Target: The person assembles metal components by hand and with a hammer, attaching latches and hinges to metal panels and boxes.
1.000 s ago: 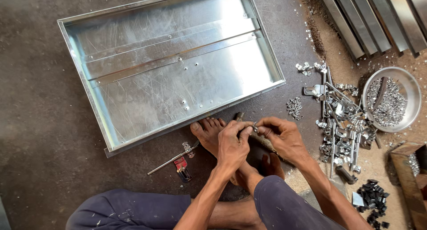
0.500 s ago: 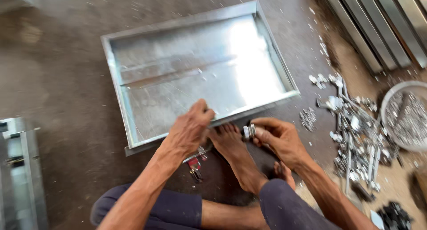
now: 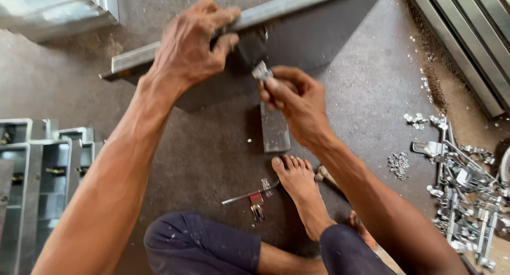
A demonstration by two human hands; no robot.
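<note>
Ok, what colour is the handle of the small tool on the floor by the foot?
Red handle, seen in the head view.

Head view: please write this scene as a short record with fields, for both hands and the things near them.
left hand: grips the rim of the metal tray, which is tipped up on its edge
right hand: pinches a small metal fitting close to the tray
floor: bare foot, red-handled tool
right side: pile of metal hardware
left side: stacked metal boxes
</note>
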